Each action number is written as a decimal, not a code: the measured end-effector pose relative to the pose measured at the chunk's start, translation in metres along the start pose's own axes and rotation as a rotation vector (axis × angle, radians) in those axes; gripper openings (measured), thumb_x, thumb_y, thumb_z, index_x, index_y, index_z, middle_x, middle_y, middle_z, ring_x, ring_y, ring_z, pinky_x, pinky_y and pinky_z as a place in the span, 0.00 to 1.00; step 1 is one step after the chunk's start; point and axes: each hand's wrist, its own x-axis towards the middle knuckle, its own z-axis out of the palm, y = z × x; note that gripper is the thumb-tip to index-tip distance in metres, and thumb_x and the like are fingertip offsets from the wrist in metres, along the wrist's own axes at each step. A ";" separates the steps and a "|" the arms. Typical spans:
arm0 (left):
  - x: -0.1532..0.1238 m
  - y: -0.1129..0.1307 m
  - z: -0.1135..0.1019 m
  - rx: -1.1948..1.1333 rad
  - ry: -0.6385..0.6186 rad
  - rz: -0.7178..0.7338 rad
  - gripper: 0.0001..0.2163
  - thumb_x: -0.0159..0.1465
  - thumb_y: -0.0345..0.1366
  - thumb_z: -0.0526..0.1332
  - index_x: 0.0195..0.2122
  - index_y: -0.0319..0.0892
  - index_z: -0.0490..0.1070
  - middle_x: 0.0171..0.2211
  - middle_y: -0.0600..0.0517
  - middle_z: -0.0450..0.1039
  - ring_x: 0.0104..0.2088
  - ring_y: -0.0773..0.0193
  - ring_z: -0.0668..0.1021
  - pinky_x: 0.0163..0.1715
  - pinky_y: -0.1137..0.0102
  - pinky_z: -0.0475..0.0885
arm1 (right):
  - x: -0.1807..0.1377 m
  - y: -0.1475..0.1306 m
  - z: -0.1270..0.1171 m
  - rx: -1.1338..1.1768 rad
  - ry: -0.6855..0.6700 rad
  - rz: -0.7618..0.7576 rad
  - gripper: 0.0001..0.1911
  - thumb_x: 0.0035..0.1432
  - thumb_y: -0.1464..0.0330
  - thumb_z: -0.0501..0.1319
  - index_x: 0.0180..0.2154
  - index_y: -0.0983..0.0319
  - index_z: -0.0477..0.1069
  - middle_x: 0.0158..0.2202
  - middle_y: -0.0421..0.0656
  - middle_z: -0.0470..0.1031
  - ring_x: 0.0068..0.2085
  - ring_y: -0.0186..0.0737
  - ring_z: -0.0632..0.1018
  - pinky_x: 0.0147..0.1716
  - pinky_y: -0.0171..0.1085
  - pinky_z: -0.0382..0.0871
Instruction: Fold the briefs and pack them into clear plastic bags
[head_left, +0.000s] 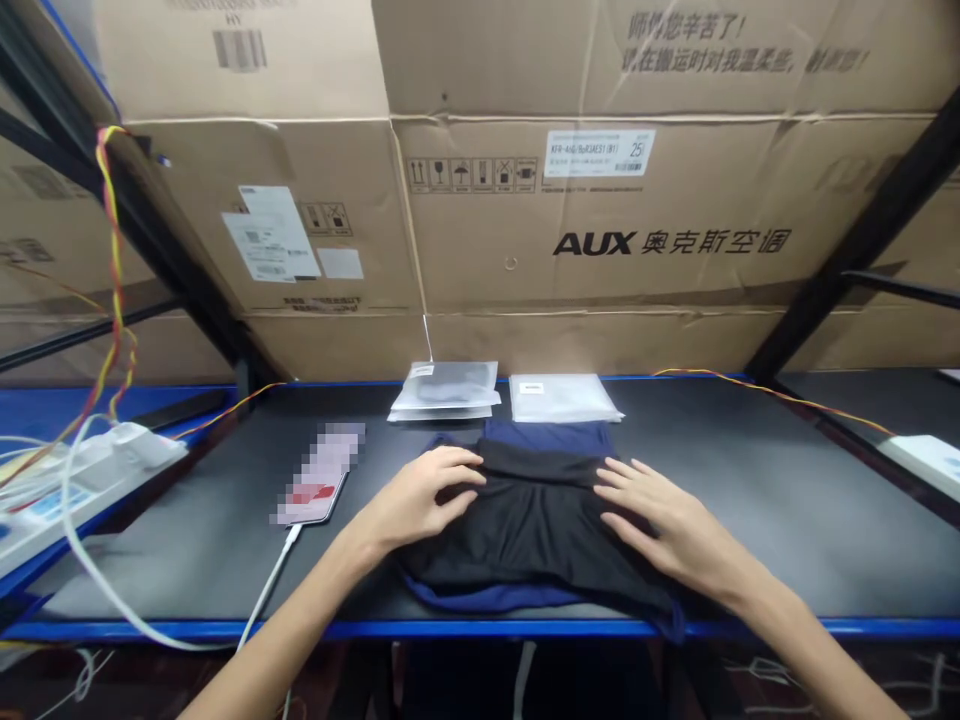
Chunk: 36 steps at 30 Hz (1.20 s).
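Both hands on garment, looks like a flattening/squaring step.
Garment (532,520): on surface (795,500) at its near edge, black with navy showing at far and near sides, soft creases mid-panel; one piece or two, can't tell. Left hand (439,490) at its left side, right hand (656,510) at its right, both spread, no grip visible. Next move probably calls for even, light pressure. Packets (564,398) just beyond garment.

This looks like a workshop, with a metal-framed bench (772,490), cardboard backing (480,240) and power strip (90,485).
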 end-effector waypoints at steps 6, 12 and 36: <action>-0.033 0.014 -0.022 -0.176 -0.292 -0.126 0.10 0.56 0.44 0.70 0.36 0.47 0.77 0.38 0.54 0.75 0.40 0.63 0.76 0.43 0.70 0.70 | -0.023 -0.023 -0.015 0.179 -0.116 -0.036 0.14 0.57 0.59 0.66 0.46 0.53 0.78 0.52 0.45 0.78 0.52 0.50 0.78 0.57 0.53 0.70; -0.041 0.016 -0.027 -0.230 -0.315 -0.132 0.04 0.58 0.37 0.68 0.35 0.48 0.79 0.45 0.54 0.74 0.45 0.63 0.76 0.48 0.71 0.68 | -0.032 -0.032 -0.017 0.129 -0.130 -0.017 0.11 0.61 0.64 0.62 0.46 0.51 0.78 0.52 0.42 0.78 0.52 0.48 0.78 0.56 0.50 0.71; -0.015 -0.017 -0.002 0.275 0.161 -0.408 0.15 0.65 0.51 0.57 0.43 0.46 0.72 0.39 0.50 0.75 0.41 0.56 0.77 0.40 0.65 0.70 | 0.003 -0.009 0.003 -0.114 0.155 0.232 0.12 0.65 0.61 0.54 0.42 0.55 0.74 0.40 0.47 0.75 0.41 0.48 0.77 0.39 0.45 0.74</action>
